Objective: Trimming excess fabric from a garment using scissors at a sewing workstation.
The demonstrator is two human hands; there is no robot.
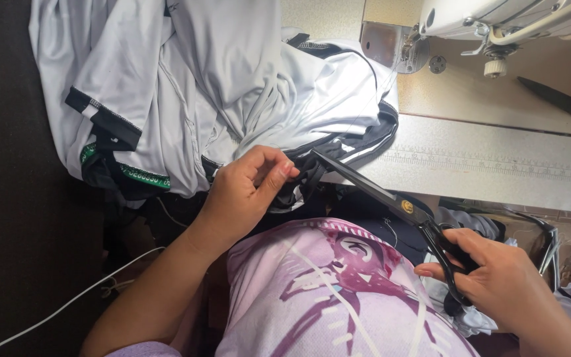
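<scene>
My right hand [497, 274] grips the black handles of a pair of large scissors [381, 195]. The blades point up and left toward the black trim of a white garment [232, 79]. My left hand [249, 185] pinches that black trim between thumb and fingers, right beside the scissor tips. The white garment, with black and green edging, is bunched up over the left part of the sewing table [497, 158].
A white sewing machine [503, 23] stands at the top right. A second pair of dark scissors [560, 99] lies on the table at the far right. A white cord [67, 301] runs across the dark floor at lower left. More fabric is heaped at lower right.
</scene>
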